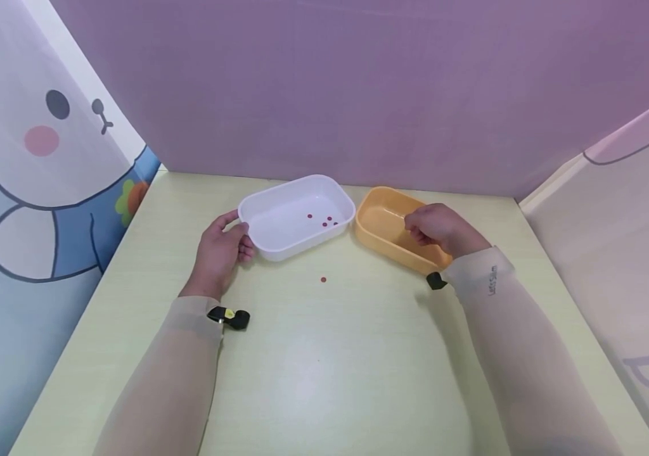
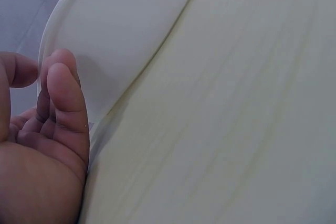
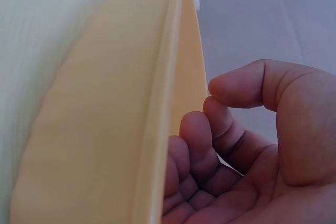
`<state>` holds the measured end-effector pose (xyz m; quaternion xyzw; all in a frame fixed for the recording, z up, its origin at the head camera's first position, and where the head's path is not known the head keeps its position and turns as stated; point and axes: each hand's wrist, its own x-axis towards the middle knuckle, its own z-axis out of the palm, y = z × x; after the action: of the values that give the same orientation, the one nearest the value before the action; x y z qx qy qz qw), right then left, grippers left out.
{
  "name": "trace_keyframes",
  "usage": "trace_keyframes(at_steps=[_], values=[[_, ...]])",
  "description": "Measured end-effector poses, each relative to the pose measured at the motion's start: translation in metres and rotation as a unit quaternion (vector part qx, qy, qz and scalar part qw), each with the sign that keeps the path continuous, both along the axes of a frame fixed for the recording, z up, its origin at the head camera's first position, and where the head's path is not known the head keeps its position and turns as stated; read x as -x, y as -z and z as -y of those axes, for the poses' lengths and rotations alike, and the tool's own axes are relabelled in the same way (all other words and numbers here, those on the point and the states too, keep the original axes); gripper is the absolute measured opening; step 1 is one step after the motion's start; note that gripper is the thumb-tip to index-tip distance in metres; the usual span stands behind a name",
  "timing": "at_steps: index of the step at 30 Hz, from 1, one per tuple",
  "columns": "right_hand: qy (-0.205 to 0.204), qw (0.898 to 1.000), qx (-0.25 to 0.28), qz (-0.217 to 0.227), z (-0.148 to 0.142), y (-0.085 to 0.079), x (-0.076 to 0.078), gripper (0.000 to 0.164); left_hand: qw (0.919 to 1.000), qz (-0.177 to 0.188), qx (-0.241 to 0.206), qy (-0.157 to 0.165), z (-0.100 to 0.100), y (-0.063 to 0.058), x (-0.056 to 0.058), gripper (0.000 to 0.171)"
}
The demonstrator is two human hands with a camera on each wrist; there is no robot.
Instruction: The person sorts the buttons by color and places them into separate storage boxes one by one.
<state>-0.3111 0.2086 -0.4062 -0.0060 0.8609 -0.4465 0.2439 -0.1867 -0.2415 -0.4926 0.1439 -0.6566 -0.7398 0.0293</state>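
Note:
My left hand (image 1: pixel 220 252) grips the near-left corner of a white plastic tray (image 1: pixel 270 218), thumb and fingers at its rim. The left wrist view has the tray's outer wall (image 2: pixel 126 30) beside the curled fingers. Several small red discs (image 1: pixel 310 216) lie at the right end inside the tray. My right hand (image 1: pixel 437 227) is over an orange plastic tray (image 1: pixel 378 218), its fingers curled. In the right wrist view, the thumb (image 3: pixel 239 85) meets the index fingertip just past the orange rim (image 3: pixel 157 108); nothing shows between them.
One more red disc (image 1: pixel 323 279) lies on the pale wooden table (image 1: pixel 324 354), in front of the white tray. Both trays stand side by side near the purple back panel (image 1: pixel 324 95). Printed panels (image 1: pixel 45 190) border the left and right sides.

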Motion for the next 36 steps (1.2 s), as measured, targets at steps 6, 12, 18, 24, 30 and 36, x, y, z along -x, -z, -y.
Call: trace_keyframes(at_steps=[6, 12, 18, 24, 30, 36], values=[[0.001, 1.000, -0.002, -0.025, 0.008, -0.007, -0.009, 0.026, 1.0000, -0.001, -0.006, -0.001, 0.001, 0.000, 0.001, 0.051], [-0.007, 0.998, -0.023, -0.063, 0.021, -0.020, -0.020, 0.023, 1.0000, 0.001, -0.007, -0.002, 0.002, 0.002, 0.001, 0.051], [-0.030, 0.994, -0.033, -0.095, 0.039, -0.031, -0.035, 0.017, 1.0000, 0.000, -0.009, -0.002, 0.003, 0.001, 0.000, 0.051], [-0.054, 0.994, -0.034, -0.092, 0.055, -0.039, -0.048, 0.018, 0.9999, -0.004, -0.010, -0.002, 0.002, 0.002, -0.001, 0.051], [-0.060, 0.994, -0.050, -0.080, 0.068, -0.035, -0.057, 0.014, 0.9999, -0.007, -0.010, 0.000, 0.002, 0.001, -0.001, 0.052], [-0.092, 0.988, -0.079, -0.098, 0.083, -0.024, -0.067, 0.015, 0.9999, -0.010, -0.010, -0.001, 0.002, 0.000, -0.002, 0.051]])
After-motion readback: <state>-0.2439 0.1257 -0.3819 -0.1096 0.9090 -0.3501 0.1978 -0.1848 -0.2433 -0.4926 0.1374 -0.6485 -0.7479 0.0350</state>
